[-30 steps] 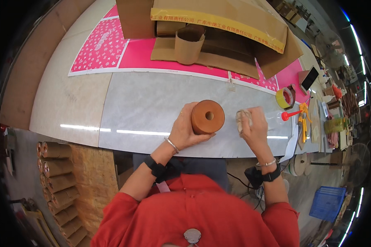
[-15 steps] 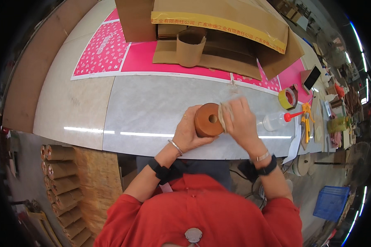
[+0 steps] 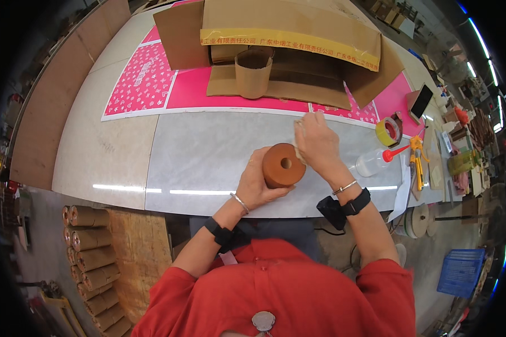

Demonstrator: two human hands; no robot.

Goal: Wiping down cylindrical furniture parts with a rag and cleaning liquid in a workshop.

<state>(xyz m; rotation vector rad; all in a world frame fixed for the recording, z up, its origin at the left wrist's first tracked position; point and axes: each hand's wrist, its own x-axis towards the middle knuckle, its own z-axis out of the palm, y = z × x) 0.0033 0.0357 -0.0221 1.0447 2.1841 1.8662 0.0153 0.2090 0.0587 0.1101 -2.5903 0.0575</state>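
My left hand (image 3: 257, 181) grips a short brown cylinder (image 3: 281, 164) with a small hole in its end face, holding it on its side on the grey table (image 3: 202, 151). My right hand (image 3: 315, 143) rests against the cylinder's right side and holds a small pale cloth pressed to it. Both wrists wear a bracelet and a black strap.
An open cardboard box (image 3: 289, 45) and a brown paper tube (image 3: 253, 72) stand on pink printed sheets (image 3: 146, 78) at the back. To the right lie a clear squeeze bottle with red nozzle (image 3: 376, 162), a tape roll (image 3: 388, 132), a phone (image 3: 421, 101) and orange tool (image 3: 416, 154). Cardboard tubes (image 3: 90, 253) are stacked lower left.
My right hand has moved left from the table beside the cylinder onto its right side with the cloth. The left hand keeps holding the cylinder, which has turned slightly.
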